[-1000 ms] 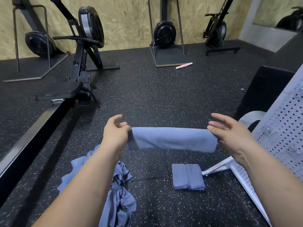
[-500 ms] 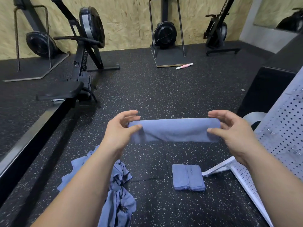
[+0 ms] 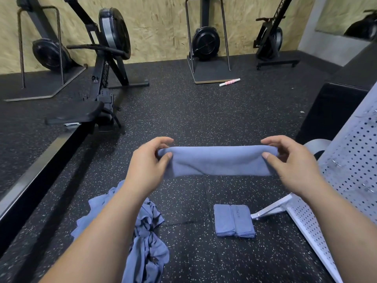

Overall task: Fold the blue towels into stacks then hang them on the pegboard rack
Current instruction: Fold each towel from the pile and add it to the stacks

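A blue towel point(image 3: 217, 161), folded into a long band, is stretched in the air between my hands above the black floor. My left hand point(image 3: 149, 162) pinches its left end between thumb and fingers. My right hand point(image 3: 291, 162) pinches the right end the same way. Below, a stack of folded blue towels point(image 3: 233, 220) lies on the floor. A heap of loose blue towels point(image 3: 142, 237) lies at lower left, partly behind my left forearm. The white pegboard rack point(image 3: 350, 160) leans at the right, its foot point(image 3: 269, 209) beside the folded stack.
A rowing machine point(image 3: 98, 94) and its long rail point(image 3: 36, 160) run along the left. More fan machines stand against the wooden back wall point(image 3: 163, 27). A pink and white roller point(image 3: 229, 82) lies on the floor. A black box point(image 3: 330, 111) stands behind the rack.
Both hands have lifted the folded towel slightly and turned it over, so the fold now runs along its top edge. The grip shifted from fingertips at the ends to a thumb-and-finger pinch.
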`<state>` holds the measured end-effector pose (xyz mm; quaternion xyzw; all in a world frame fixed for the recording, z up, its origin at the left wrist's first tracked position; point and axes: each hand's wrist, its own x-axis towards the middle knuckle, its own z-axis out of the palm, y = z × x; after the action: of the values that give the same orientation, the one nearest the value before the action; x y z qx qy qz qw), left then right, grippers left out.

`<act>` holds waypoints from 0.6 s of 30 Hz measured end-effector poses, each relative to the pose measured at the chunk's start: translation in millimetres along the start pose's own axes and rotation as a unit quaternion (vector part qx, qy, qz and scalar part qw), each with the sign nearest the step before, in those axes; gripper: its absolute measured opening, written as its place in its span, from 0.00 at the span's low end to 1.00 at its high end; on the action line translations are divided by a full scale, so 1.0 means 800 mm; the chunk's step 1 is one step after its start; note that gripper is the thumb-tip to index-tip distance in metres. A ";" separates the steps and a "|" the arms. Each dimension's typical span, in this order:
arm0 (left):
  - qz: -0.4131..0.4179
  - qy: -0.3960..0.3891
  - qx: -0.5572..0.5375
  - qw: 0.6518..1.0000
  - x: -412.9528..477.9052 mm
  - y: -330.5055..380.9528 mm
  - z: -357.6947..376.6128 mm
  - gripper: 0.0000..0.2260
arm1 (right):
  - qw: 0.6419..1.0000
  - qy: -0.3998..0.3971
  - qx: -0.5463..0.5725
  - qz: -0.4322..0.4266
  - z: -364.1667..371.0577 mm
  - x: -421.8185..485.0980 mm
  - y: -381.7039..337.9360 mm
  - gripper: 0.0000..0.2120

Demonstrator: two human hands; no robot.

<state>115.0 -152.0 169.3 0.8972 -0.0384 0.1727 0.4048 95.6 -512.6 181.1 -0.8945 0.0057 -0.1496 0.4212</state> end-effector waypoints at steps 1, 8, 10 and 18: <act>0.006 0.014 0.011 1.000 0.001 0.001 -0.001 0.15 | 1.000 -0.005 0.021 0.004 0.000 0.000 0.001 0.13; -0.117 0.017 -0.163 0.980 0.005 0.004 0.003 0.07 | 0.964 -0.026 0.245 0.103 0.003 0.003 0.000 0.09; -0.159 0.006 -0.162 0.974 0.006 -0.006 0.007 0.06 | 0.959 -0.027 0.249 0.133 0.008 0.003 0.005 0.09; -0.277 -0.105 -0.311 0.903 0.004 -0.011 0.012 0.10 | 0.926 -0.078 0.313 0.195 0.005 0.005 0.015 0.11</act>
<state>122.4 -153.4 158.2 0.7133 0.1179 -0.0626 0.6880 102.2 -518.0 170.9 -0.7073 0.0997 0.0113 0.6998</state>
